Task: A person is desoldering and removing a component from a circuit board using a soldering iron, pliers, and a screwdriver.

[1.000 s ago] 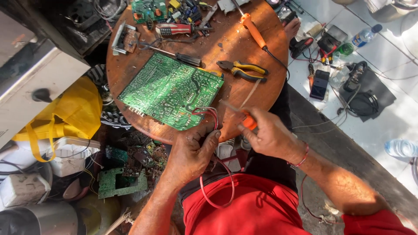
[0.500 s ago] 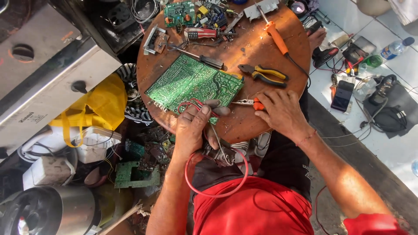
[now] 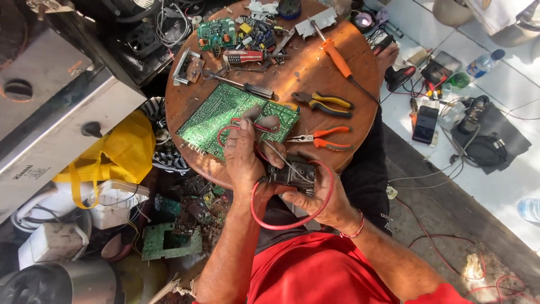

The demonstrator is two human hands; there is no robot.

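Both my hands sit at the near edge of the round wooden counter [image 3: 315, 73], low centre of the frame. My left hand [image 3: 243, 155] has its fingers [image 3: 260, 115] stretched out, apart, tips resting on the green circuit board [image 3: 225, 115], with the loop of red wire [image 3: 292, 222] running across the wrist. My right hand [image 3: 323, 197] cups a small black component [image 3: 292, 173] from below, fingers clamped round it, just off the counter's rim and over my lap (a thin grey lead runs up from it toward the board).

The board lies tilted across the left-centre of the counter, its lower corner almost at the rim. Right of it, close: orange-handled cutters [image 3: 323, 138] just beside my fingertips, and yellow-handled pliers [image 3: 326, 102] above those. A black-handled screwdriver [image 3: 247, 87] lies along the board's upper edge. An orange-handled soldering iron [image 3: 334, 53] slants across the upper right, with bare wood about it. The top edge is crowded with a small green board [image 3: 216, 32] and loose parts.

Left of the counter things press in: a yellow bag [image 3: 126, 149] and a metal cabinet [image 3: 50, 118]. To the right, tiled floor [image 3: 506, 84] with a phone [image 3: 426, 124].
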